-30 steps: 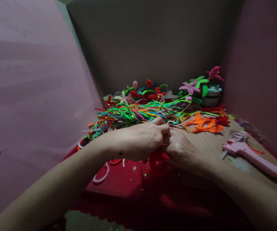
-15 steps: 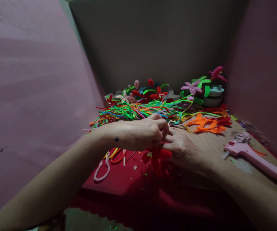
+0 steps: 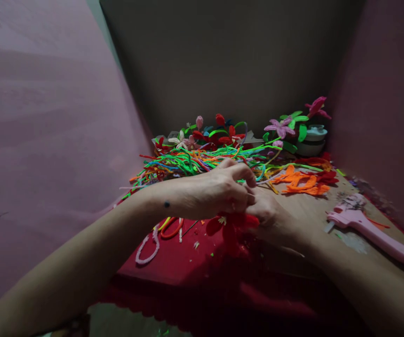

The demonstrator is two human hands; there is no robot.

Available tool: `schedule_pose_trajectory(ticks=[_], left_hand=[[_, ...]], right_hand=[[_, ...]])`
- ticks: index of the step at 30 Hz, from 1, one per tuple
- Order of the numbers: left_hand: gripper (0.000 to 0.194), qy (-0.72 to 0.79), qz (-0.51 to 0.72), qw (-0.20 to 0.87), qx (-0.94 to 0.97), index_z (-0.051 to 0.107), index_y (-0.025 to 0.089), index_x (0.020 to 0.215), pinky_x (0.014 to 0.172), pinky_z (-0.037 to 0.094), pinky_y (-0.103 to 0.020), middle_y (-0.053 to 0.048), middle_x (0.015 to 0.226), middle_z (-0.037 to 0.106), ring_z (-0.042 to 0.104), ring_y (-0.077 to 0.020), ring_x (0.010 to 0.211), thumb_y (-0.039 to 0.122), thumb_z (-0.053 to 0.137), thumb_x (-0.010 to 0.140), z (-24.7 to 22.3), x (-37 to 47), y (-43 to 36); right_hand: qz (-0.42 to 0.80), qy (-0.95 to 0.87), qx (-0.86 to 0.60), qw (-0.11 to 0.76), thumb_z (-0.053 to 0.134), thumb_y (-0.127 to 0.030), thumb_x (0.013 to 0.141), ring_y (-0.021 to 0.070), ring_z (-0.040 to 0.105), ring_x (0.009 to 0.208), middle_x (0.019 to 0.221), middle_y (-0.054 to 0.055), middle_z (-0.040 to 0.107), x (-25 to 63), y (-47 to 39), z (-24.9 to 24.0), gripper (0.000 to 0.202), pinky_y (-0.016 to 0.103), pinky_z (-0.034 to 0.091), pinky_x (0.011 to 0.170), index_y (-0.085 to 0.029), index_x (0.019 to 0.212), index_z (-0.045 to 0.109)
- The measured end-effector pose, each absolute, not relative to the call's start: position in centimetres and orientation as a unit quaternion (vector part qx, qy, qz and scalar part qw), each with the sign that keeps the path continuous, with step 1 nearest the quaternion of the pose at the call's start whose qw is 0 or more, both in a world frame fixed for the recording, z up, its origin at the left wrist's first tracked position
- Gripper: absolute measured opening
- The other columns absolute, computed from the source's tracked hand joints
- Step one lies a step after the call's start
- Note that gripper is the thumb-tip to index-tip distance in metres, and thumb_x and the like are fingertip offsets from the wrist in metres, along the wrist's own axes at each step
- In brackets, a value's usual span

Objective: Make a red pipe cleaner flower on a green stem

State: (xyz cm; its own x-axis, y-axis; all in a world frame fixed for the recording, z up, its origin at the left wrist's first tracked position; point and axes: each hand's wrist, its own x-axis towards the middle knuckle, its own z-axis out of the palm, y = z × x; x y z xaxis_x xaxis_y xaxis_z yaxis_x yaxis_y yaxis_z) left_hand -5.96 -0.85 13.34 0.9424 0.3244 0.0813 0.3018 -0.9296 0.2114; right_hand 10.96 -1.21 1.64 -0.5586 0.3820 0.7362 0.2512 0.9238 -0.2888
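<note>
My left hand reaches in from the left with its fingers bent and closed, over the fingers of my right hand. Just below them hangs a red pipe-cleaner flower with a pale yellow centre, its petals spread downward and to the right. Both hands are closed at the base of this flower; the exact grip of the fingertips is hidden. Behind the hands lies a large heap of colourful pipe cleaners, mostly green, orange and blue.
A pink glue gun lies on the brown board at right, near orange pipe-cleaner pieces. A pink loop lies on the red cloth. Finished flowers and a light-blue-lidded container stand against the back wall.
My left hand has shifted slightly right, its fingers now further over my right hand. The red flower has turned and moved a little right, showing its pale centre more clearly.
</note>
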Motion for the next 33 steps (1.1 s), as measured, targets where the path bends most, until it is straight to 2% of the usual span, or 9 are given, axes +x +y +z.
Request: schedule_pose_trajectory(ticks=[4, 7, 10, 13, 17, 19, 22, 26, 33], left_hand=[[0.019, 0.239, 0.235, 0.19, 0.923, 0.065, 0.02, 0.094, 0.094, 0.034, -0.033, -0.006, 0.113, 0.055, 0.046, -0.0186, 0.109, 0.016, 0.056, 0.078, 13.8, -6.8, -0.1], [0.019, 0.346, 0.401, 0.301, 0.793, 0.063, 0.016, 0.095, 0.083, 0.041, -0.029, -0.004, 0.097, 0.061, 0.055, -0.0148, 0.089, 0.019, 0.056, 0.077, 11.5, -7.8, 1.4], [0.016, 0.404, 0.44, 0.442, 0.67, 0.061, 0.012, 0.088, 0.071, 0.044, -0.027, -0.002, 0.079, 0.061, 0.056, -0.0119, 0.07, 0.021, 0.058, 0.074, 8.1, -7.8, 2.2], [0.02, 0.378, 0.415, 0.52, 0.644, 0.059, 0.012, 0.09, 0.075, 0.045, -0.029, -0.004, 0.081, 0.063, 0.059, -0.0138, 0.073, 0.025, 0.059, 0.075, 5.8, -6.1, 1.5], [0.018, 0.339, 0.419, 0.503, 0.676, 0.057, 0.014, 0.087, 0.078, 0.046, -0.029, -0.004, 0.086, 0.063, 0.059, -0.0144, 0.081, 0.021, 0.063, 0.071, 4.9, -3.2, 0.1], [0.016, 0.35, 0.429, 0.432, 0.712, 0.057, 0.015, 0.089, 0.077, 0.046, -0.029, -0.004, 0.087, 0.063, 0.059, -0.0147, 0.081, 0.02, 0.06, 0.074, 4.4, -2.4, 0.0], [0.011, 0.381, 0.44, 0.325, 0.746, 0.057, 0.017, 0.088, 0.072, 0.045, -0.026, -0.002, 0.081, 0.063, 0.058, -0.0131, 0.074, 0.019, 0.056, 0.077, 3.1, -2.1, 0.3], [0.01, 0.356, 0.482, 0.285, 0.748, 0.058, 0.017, 0.081, 0.065, 0.045, -0.021, 0.001, 0.072, 0.061, 0.055, -0.0102, 0.065, 0.012, 0.05, 0.077, 1.9, -2.3, 0.5], [0.012, 0.327, 0.547, 0.22, 0.739, 0.06, 0.017, 0.063, 0.064, 0.048, -0.024, -0.001, 0.059, 0.06, 0.058, -0.0146, 0.065, 0.018, 0.054, 0.073, 2.1, -2.7, -0.5]], right_hand=[[0.168, -0.842, -0.23, 0.458, 0.056, -0.02, 0.081, 0.0217, 0.053, 0.09, 0.094, 0.006, 0.065, 11.3, -1.5, 2.1, 0.015, 0.038, 0.043, 0.079, -0.022, 0.078, 0.07], [0.315, -0.747, -0.255, 0.526, 0.059, -0.027, 0.08, 0.0208, 0.056, 0.09, 0.097, 0.006, 0.065, 11.2, -1.6, 2.3, 0.012, 0.035, 0.045, 0.079, -0.022, 0.082, 0.071], [0.467, -0.597, -0.244, 0.604, 0.065, -0.031, 0.076, 0.017, 0.06, 0.074, 0.082, 0.001, 0.069, 10.8, -1.2, 2.2, 0.01, 0.03, 0.047, 0.069, -0.025, 0.079, 0.071], [0.529, -0.483, -0.247, 0.653, 0.07, -0.028, 0.07, 0.0143, 0.058, 0.069, 0.074, 0.0, 0.069, 10.6, -0.5, 2.0, 0.008, 0.026, 0.046, 0.065, -0.024, 0.077, 0.072], [0.572, -0.406, -0.265, 0.662, 0.067, -0.032, 0.074, 0.0117, 0.055, 0.062, 0.073, 0.0, 0.067, 10.6, 0.1, 1.6, 0.012, 0.023, 0.042, 0.056, -0.023, 0.08, 0.071], [0.563, -0.408, -0.278, 0.663, 0.066, -0.033, 0.075, 0.0114, 0.054, 0.062, 0.075, -0.001, 0.067, 10.5, 0.1, 1.5, 0.014, 0.023, 0.041, 0.053, -0.023, 0.083, 0.071], [0.511, -0.437, -0.304, 0.675, 0.068, -0.03, 0.073, 0.0132, 0.056, 0.068, 0.076, 0.0, 0.068, 10.4, -0.2, 1.5, 0.014, 0.024, 0.043, 0.061, -0.022, 0.084, 0.071], [0.442, -0.487, -0.316, 0.684, 0.071, -0.028, 0.07, 0.014, 0.057, 0.072, 0.074, -0.002, 0.066, 10.0, -0.9, 1.3, 0.01, 0.026, 0.045, 0.07, -0.021, 0.078, 0.069], [0.364, -0.536, -0.325, 0.689, 0.063, -0.031, 0.078, 0.0199, 0.058, 0.091, 0.1, 0.004, 0.062, 9.2, -2.2, 1.0, 0.022, 0.033, 0.045, 0.082, -0.023, 0.098, 0.061]])
